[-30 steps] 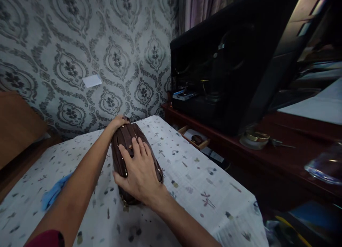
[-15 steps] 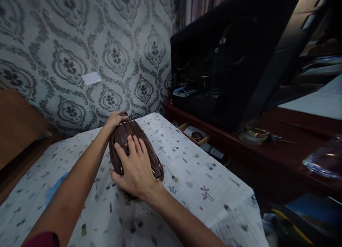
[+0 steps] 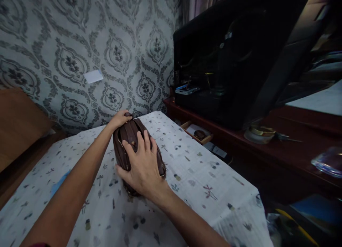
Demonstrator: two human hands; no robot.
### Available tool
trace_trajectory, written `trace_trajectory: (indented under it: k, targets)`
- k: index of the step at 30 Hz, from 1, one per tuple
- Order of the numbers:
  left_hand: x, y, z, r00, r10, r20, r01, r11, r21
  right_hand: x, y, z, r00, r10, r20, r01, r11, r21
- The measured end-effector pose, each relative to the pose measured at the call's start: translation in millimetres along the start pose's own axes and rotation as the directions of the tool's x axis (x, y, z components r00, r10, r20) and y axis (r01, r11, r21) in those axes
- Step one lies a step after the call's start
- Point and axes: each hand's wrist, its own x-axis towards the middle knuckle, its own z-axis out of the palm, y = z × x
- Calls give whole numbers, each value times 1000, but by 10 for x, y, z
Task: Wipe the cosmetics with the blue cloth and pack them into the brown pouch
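Note:
A brown leather handbag [image 3: 122,152] with gold-coloured zips and a small round clasp sits on the patterned white cloth [image 3: 208,207]. My left hand [image 3: 119,121] is closed around the bag's far end, by its handle; part of those fingers is hidden. Across the near part of the bag's top lies my right hand [image 3: 143,165], fingers spread and thumb out over the left side. Dark gaps show along the zips on top. What is inside cannot be seen.
A large dark television [image 3: 224,68] stands on a reddish-brown cabinet [image 3: 283,158] at right. An open drawer [image 3: 196,133] holds a round dark item. Gold-topped tape-like rings [image 3: 259,133] lie on the cabinet. A brown cardboard-like panel [image 3: 21,122] is at left, patterned wallpaper behind.
The bag and both hands appear slightly further right, as does the whole view. My right hand's fingers have shifted a little off the clasp, and the gap on top shows more.

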Motion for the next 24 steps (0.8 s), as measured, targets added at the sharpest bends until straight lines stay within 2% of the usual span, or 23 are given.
trace_trajectory:
  k: [3,11,18,24]
  targets:
    - [20,-14,14,1000,22,-18,-22,999,25,-22,-15,4,999,34,-12,-34,999,-21]
    - [68,-101,6,993,64,-97,-60,997,42,-17,45,13,999,3,-51,-5,999,-53]
    - [35,-123,-4,986,61,-156,-74,994,-78,-14,78,16,998,-13,-56,10,998,-58]
    - [-3,-130,-24,987,22,-158,-49,984,-172,-23,89,59,997,-18,-70,13,998,-67]
